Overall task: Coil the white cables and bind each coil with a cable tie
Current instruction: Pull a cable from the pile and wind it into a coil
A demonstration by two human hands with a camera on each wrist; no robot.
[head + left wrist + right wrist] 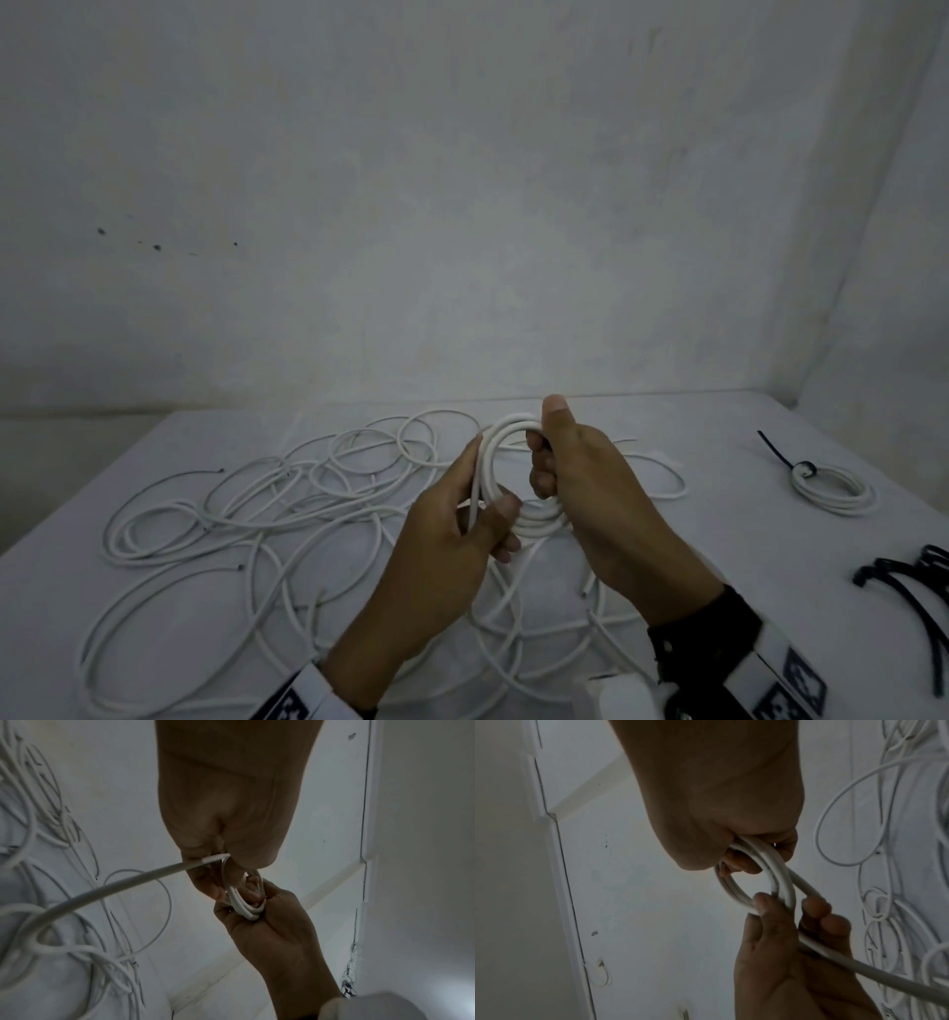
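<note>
Both hands held above the desk (719, 437), at centre of the head view. Left hand (441, 545): thumb and fingers pinch the 8 o'clock side of a small white cable coil (513, 437), with the free run of the same cable passing out under the palm toward the desk. Right hand (601, 493): fingers curled through the coil's 3 o'clock side, thumb pressed over the top at 12 o'clock; grip is firm. Coil held upright, clear of the desk surface, several turns stacked together. Beneath and to 9 o'clock of the hands, loose white cables (246, 514) lie in overlapping loops across the desk. At 3 o'clock, near the right edge, a bunch of black cable ties (904, 575) lies flat. Farther back, toward 2 o'clock, a finished white coil (832, 488) rests on the desk, bound by a black cable tie (785, 457) whose tail points away. Pale wall (462, 180) behind the desk.
</note>
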